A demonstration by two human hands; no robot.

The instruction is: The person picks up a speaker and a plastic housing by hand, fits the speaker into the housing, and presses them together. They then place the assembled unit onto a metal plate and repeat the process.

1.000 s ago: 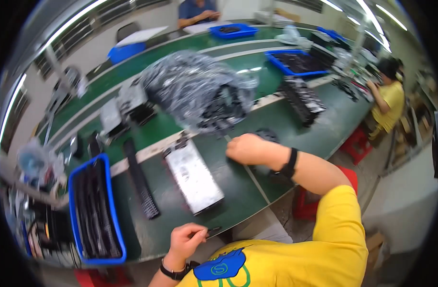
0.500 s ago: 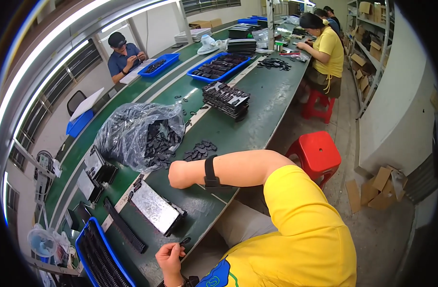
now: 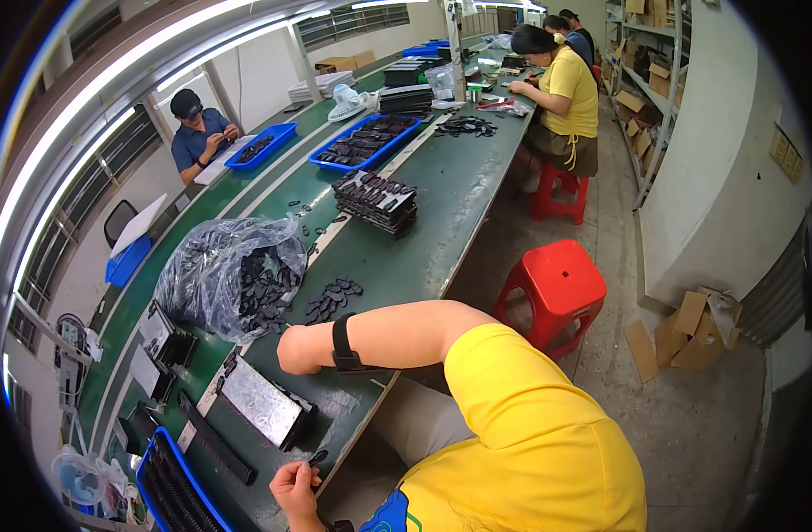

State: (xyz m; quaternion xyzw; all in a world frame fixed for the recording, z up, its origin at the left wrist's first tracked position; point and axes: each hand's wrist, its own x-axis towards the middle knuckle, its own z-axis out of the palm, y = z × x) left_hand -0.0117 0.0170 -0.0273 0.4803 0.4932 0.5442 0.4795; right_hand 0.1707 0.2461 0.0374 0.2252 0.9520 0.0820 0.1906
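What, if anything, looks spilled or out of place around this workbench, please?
A few small black pieces lie strewn beyond the clear plastic bag, apart from the heaped ones; cardboard lies jumbled on the floor at right.

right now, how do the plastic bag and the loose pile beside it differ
The plastic bag is big and bulky; the loose pile is small and low. The plastic bag wraps its small black parts; the loose pile lies uncovered on the green table. Both contain small black parts.

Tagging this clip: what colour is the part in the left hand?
Black: the part in the left hand, shown in the head view.
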